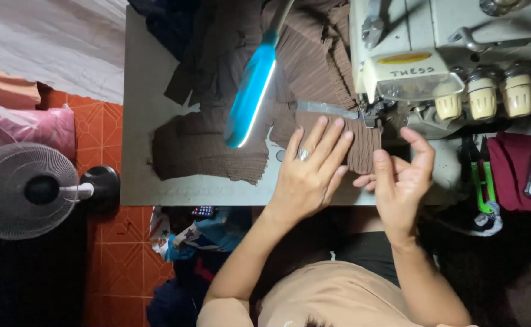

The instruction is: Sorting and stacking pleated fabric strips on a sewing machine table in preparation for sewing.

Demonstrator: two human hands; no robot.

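My left hand (309, 171), with a ring on one finger, lies flat with fingers spread on a piece of brown pleated fabric (314, 66), pressing it to the grey table (144, 121) just before the presser foot of the cream overlock sewing machine (423, 72). My right hand (399, 178) hovers to the right of it, below the machine's front, fingers curled and apart, its fingertips near the fabric's lower right edge; whether it pinches the cloth I cannot tell. More brown fabric (208, 148) spreads left across the table.
A blue lamp on a bent neck (251, 97) shines over the fabric. A small fan (26, 191) stands on the orange tiled floor at left, beside a pink bag (29, 127). Dark red cloth (520, 172) and green-handled snips (480, 181) lie at right.
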